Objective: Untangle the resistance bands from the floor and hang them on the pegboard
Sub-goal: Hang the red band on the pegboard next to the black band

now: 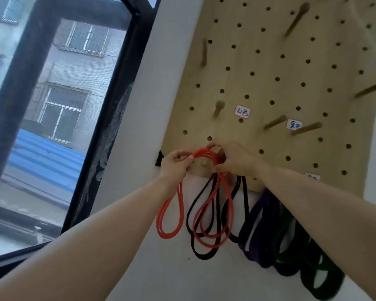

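Both my hands grip a bundle of thin red resistance bands (204,153) at the bottom left corner of the wooden pegboard (291,72). My left hand (175,165) pinches the bundle's left end, my right hand (232,159) its right end. The red arch sits just above a short peg (203,163) between the hands. Red loops (169,216) dangle below. Black bands (201,253) hang behind the red ones, with purple bands (261,231) and green bands (313,276) further right, all against the white wall.
Several wooden pegs stick out of the pegboard, such as peg (218,107) and peg (275,122), near handwritten labels (242,111). A large black-framed window (59,94) fills the left side. My right forearm hides the tops of the purple bands.
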`<state>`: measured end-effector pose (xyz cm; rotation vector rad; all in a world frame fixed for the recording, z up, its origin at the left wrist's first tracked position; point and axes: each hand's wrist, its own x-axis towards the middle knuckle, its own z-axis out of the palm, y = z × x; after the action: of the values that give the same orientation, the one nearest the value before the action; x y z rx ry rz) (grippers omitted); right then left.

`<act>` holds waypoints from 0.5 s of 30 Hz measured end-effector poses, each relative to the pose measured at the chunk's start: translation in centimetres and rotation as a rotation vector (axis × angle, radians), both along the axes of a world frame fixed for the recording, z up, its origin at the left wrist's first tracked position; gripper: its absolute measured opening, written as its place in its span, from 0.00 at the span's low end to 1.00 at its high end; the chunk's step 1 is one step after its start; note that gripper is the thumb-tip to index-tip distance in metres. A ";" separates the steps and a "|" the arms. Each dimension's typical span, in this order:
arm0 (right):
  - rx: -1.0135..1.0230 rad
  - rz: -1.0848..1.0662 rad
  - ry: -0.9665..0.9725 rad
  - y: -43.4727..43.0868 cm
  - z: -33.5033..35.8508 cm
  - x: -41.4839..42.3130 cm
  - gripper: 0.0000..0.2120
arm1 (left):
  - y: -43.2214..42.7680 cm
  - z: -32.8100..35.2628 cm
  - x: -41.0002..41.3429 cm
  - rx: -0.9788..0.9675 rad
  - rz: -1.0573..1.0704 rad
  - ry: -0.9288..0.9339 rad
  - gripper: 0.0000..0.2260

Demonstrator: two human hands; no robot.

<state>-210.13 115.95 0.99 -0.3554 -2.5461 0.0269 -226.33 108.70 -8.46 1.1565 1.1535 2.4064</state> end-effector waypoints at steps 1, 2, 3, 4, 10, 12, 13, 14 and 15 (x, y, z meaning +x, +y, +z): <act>0.016 0.002 0.008 0.3 -0.3 -0.2 0.26 | 0.3 -0.2 -0.1 0.005 0.009 -0.002 0.05; 0.034 -0.001 0.017 0.5 -0.6 -0.4 0.28 | 0.6 -0.4 -0.2 0.000 0.025 0.002 0.05; 0.056 -0.007 0.028 0.6 -0.8 -0.5 0.30 | 0.8 -0.6 -0.2 -0.013 0.046 0.013 0.05; 0.079 -0.008 0.040 0.7 -1.0 -0.6 0.31 | 0.9 -0.9 -0.3 -0.030 0.069 0.032 0.05; 0.264 0.019 0.078 0.7 -1.9 -0.7 0.28 | 1.4 -1.9 -0.5 -0.078 0.115 0.129 0.03; 0.336 0.048 0.104 0.7 -2.5 -0.5 0.25 | 1.5 -1.6 -0.6 -0.078 0.150 0.150 0.04; 0.354 0.058 0.112 0.7 -2.6 -0.4 0.25 | 1.6 -1.4 -0.6 -0.073 0.174 0.160 0.04; 0.359 0.058 0.111 0.7 -2.7 -0.3 0.26 | 1.6 -1.3 -0.7 -0.070 0.201 0.170 0.04; 0.360 0.050 0.100 0.8 -2.7 -0.3 0.27 | 1.7 -1.1 -0.8 -0.064 0.224 0.179 0.05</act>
<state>-210.38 116.72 -1.67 -0.1444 -2.3986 -0.3802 -227.12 110.38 -9.57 1.3079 1.4765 2.4432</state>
